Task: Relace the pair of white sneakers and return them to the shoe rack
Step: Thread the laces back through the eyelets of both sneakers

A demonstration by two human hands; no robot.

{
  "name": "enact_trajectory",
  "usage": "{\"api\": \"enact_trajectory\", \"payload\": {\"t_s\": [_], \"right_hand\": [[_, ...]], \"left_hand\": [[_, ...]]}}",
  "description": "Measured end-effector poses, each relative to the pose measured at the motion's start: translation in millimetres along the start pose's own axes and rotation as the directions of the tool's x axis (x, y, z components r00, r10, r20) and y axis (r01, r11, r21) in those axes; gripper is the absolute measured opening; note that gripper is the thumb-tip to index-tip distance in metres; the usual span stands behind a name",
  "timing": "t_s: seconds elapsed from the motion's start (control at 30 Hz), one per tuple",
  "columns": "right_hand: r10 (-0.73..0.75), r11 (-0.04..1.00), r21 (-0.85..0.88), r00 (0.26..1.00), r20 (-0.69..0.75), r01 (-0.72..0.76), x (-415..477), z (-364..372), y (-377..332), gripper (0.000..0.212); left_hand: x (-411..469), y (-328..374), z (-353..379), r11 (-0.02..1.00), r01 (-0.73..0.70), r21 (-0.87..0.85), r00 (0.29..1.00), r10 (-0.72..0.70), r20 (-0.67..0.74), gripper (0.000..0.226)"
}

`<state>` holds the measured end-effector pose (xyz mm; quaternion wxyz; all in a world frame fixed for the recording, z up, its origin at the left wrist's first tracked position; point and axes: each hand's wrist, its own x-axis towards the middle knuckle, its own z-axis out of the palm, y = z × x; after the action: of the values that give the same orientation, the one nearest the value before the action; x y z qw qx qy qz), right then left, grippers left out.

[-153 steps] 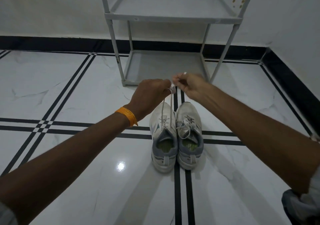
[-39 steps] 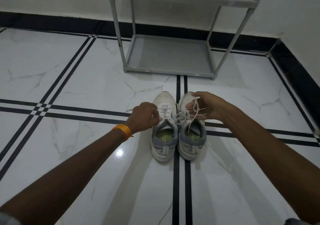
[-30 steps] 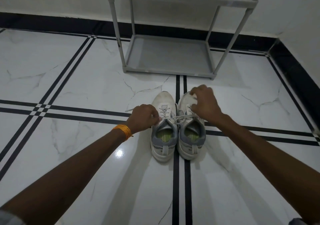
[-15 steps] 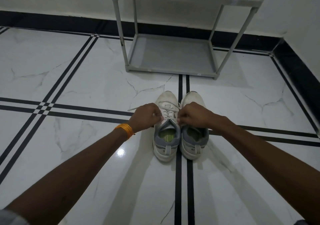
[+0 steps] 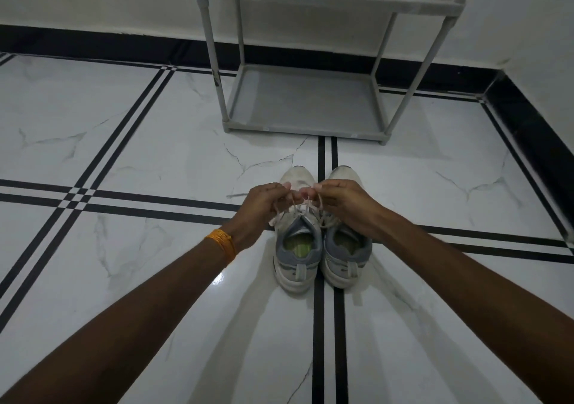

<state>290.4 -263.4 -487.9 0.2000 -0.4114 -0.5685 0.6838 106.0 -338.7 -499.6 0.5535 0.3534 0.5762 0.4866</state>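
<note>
Two white sneakers with grey heels stand side by side on the floor, toes pointing away from me: the left sneaker and the right sneaker. My left hand and my right hand meet above the left sneaker's tongue. Each hand pinches part of its white lace, which runs in loops from the fingers down to the eyelets. A loose lace end trails on the floor to the left. The hands hide most of both sneakers' lacing.
A grey two-tier shoe rack stands against the white wall just beyond the sneakers, both shelves bare. The floor is glossy white marble with black stripes. A black skirting runs along the far wall and the right wall.
Both hands have risen slightly and moved toward the toes, drawing the lace up into loops. Before that, my right hand shifted from the right sneaker over to the left one.
</note>
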Motion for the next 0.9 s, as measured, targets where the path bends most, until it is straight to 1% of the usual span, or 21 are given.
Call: {"api": "enact_trajectory", "payload": {"t_s": [0.07,0.13,0.17,0.23,0.3,0.4,0.53,0.67,0.7,0.77,0.83,0.9], "right_hand": [[0.013,0.987,0.16,1.0,0.01,-0.015,-1,6,6,0.032],[0.044,0.962,0.271,0.998,-0.041,-0.031,0,11,12,0.029],[0.056,0.956,0.29,0.995,-0.082,-0.03,1,13,13,0.028],[0.058,0.967,0.254,0.986,-0.155,-0.017,5,17,18,0.025],[0.043,0.979,0.203,0.981,-0.188,-0.004,6,22,21,0.023],[0.033,0.983,0.185,0.98,-0.194,0.004,9,25,21,0.02],[0.066,0.973,0.229,0.982,-0.178,-0.024,9,23,18,0.024],[0.064,0.988,0.151,0.969,-0.238,-0.029,9,24,17,0.022],[0.063,0.992,0.121,0.968,-0.244,-0.034,10,23,16,0.021],[0.058,0.996,0.073,0.974,-0.219,-0.043,11,20,13,0.021],[0.054,0.999,0.015,0.985,-0.163,-0.052,12,16,10,0.023],[0.036,0.994,-0.101,0.996,-0.085,-0.045,13,13,8,0.02]], "left_hand": [[-2,-6,4,0.997,-0.016,-0.077,1.0,0.016,0.006,0.033],[1,-12,6,0.995,-0.055,-0.083,0.998,0.056,0.004,0.033],[2,-14,7,0.995,-0.076,-0.066,0.997,0.076,-0.002,0.03],[3,-14,10,0.993,-0.116,-0.023,0.993,0.115,-0.013,0.024],[5,-17,12,0.986,-0.159,0.045,0.986,0.161,-0.045,0.023],[9,-21,12,0.964,-0.202,0.17,0.97,0.221,-0.098,0.024],[7,-20,18,0.952,-0.215,0.22,0.969,0.236,-0.072,0.026],[8,-20,18,0.906,-0.249,0.343,0.951,0.296,-0.091,0.018],[10,-18,16,0.893,-0.243,0.378,0.953,0.293,-0.081,0.024],[15,-14,11,0.908,-0.182,0.377,0.975,0.217,-0.053,0.041],[22,-8,6,0.922,-0.15,0.356,0.987,0.162,-0.005,0.043],[26,-2,2,0.915,-0.119,0.385,0.993,0.107,0.054,0.045]]}}
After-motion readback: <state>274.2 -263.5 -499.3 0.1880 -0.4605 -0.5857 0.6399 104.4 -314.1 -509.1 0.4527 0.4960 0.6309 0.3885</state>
